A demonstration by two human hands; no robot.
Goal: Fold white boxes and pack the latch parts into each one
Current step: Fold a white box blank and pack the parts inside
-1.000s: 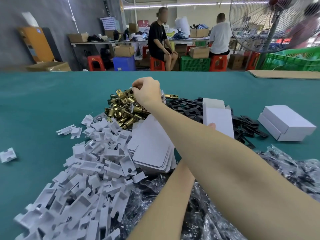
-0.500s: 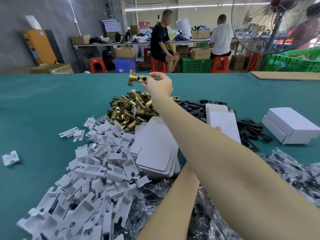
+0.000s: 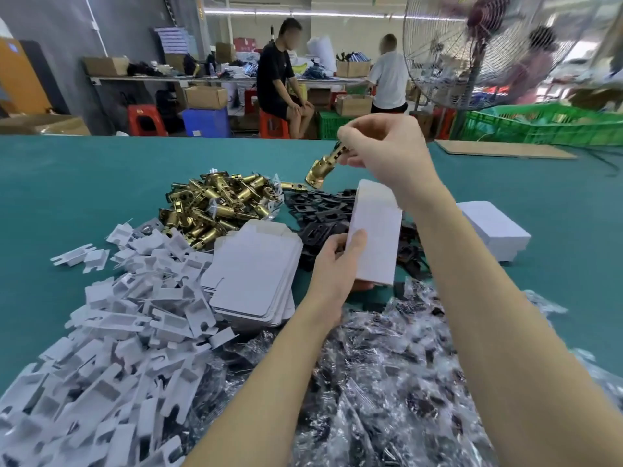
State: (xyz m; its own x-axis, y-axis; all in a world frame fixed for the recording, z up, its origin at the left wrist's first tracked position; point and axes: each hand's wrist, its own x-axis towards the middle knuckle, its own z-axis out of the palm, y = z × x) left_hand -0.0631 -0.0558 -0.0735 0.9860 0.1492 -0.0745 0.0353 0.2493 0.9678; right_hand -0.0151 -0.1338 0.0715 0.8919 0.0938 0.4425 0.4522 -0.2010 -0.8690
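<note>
1. A workshop is seen in the upper part of the frame, with seated people, crates and a large fan (image 3: 499, 45); the lower part is filled by a teal table (image 3: 67, 183).
2. One finished white box (image 3: 495, 230) is seen closed at the right of the frame, so at least one unit is judged done.
3. A folded box (image 3: 376, 237) is gripped at centre by the left hand (image 3: 337, 264), thumb pressed on its face.
4. A brass latch (image 3: 323, 168) is pinched by the right hand (image 3: 384, 146) just above the box's far end; it is not yet inserted.
5. Much is judged left: a pile of latches (image 3: 215, 203), black plates (image 3: 313, 214), flat box blanks (image 3: 253, 271), white inserts (image 3: 118, 332) and bagged parts (image 3: 387, 382) remain unpacked.
</note>
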